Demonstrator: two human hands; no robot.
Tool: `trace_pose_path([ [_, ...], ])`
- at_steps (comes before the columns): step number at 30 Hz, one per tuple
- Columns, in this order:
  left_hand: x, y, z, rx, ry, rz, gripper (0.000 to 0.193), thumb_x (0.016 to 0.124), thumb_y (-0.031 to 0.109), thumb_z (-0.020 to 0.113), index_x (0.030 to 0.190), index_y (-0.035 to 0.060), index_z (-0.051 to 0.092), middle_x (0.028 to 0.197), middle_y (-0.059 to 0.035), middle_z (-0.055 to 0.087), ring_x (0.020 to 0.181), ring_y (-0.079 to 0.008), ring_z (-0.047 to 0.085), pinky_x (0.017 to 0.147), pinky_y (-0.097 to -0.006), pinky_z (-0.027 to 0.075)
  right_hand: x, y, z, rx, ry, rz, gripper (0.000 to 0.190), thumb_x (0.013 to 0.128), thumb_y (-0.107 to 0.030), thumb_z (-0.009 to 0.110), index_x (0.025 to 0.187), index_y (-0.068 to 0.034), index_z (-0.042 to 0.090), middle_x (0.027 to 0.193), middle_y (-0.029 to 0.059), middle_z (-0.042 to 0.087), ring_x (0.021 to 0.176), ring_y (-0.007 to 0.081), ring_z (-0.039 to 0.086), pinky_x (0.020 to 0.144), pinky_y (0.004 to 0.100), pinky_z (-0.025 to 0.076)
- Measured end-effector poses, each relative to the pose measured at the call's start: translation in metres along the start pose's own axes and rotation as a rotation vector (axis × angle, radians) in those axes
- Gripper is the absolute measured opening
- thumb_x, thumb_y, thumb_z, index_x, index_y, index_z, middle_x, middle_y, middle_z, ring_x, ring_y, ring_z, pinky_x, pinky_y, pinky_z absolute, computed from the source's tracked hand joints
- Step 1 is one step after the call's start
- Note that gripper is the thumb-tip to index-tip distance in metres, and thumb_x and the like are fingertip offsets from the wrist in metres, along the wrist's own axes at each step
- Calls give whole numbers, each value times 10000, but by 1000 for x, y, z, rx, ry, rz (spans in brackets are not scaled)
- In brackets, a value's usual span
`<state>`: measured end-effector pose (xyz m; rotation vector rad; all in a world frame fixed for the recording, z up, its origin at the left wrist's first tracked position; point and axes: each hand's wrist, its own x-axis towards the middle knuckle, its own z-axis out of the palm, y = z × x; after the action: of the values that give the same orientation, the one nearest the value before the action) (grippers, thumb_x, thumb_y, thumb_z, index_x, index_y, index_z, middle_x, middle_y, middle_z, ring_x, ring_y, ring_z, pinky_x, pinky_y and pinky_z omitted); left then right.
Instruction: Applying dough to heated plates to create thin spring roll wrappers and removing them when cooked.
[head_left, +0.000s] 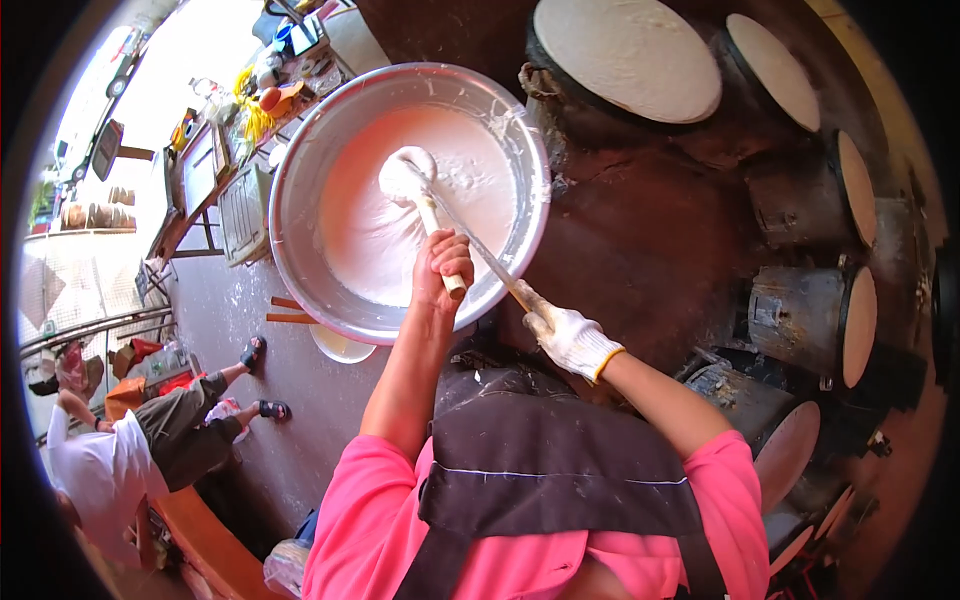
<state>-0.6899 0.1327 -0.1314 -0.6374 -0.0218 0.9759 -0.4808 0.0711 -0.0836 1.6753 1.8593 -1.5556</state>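
Note:
A large metal basin (302, 199) holds thick, pale batter (476, 199) with a wet, stringy surface. My bare left hand (442, 262) is closed around a short wooden handle (430, 216) above the basin. White dough (405, 171) covers the far end of that tool, so its head is hidden. In a white knit glove, my right hand (571, 336) grips a long, thin metal tool (484, 251). This tool reaches over the basin's near right rim, and its far end meets the doughy lump.
Round griddles (626, 60) with pale tops stand on drum-like stoves (793, 319) along the right. A cluttered table (300, 82) is beyond the basin at upper left. At lower left is another person (112, 465). A pale bowl (341, 346) sits beside the basin.

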Motion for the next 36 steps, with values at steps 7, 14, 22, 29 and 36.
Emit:
trace_pose_path([
  [7,-24,-92,99,202,-276,-17,344,944,137,312,604,92,347,519,8,350,385,-86,353,413,-235,355,-54,-9,-19,-35,274,-248,514,927,-403,316,1419,-311,197,937,248,610,861,424,590,773,519,455],
  [14,-57,-121,145,434,-438,-19,265,962,132,266,721,64,350,573,-8,363,400,-85,363,393,-241,361,-62,-22,-27,54,455,-512,500,916,-263,444,1392,-196,306,1062,217,573,883,409,573,732,456,486],
  [22,-91,-102,216,1110,-265,425,91,957,107,366,991,143,443,563,40,338,321,-47,272,252,-187,233,-52,-65,-47,350,688,-978,463,896,-115,515,1344,-90,397,1223,185,524,1064,308,553,829,314,474],
  [29,-94,-28,216,1377,153,613,90,922,87,445,978,157,449,579,47,372,352,-38,290,284,-181,259,-11,-74,-16,750,855,-871,490,930,-133,458,1374,17,314,1237,42,531,857,86,546,775,193,434],
  [36,-137,36,166,498,272,-141,136,941,96,362,911,51,487,558,32,335,365,-56,295,321,-219,280,27,-49,3,877,1074,-741,485,940,-89,423,1397,-12,280,1283,49,471,765,40,445,696,174,415],
])
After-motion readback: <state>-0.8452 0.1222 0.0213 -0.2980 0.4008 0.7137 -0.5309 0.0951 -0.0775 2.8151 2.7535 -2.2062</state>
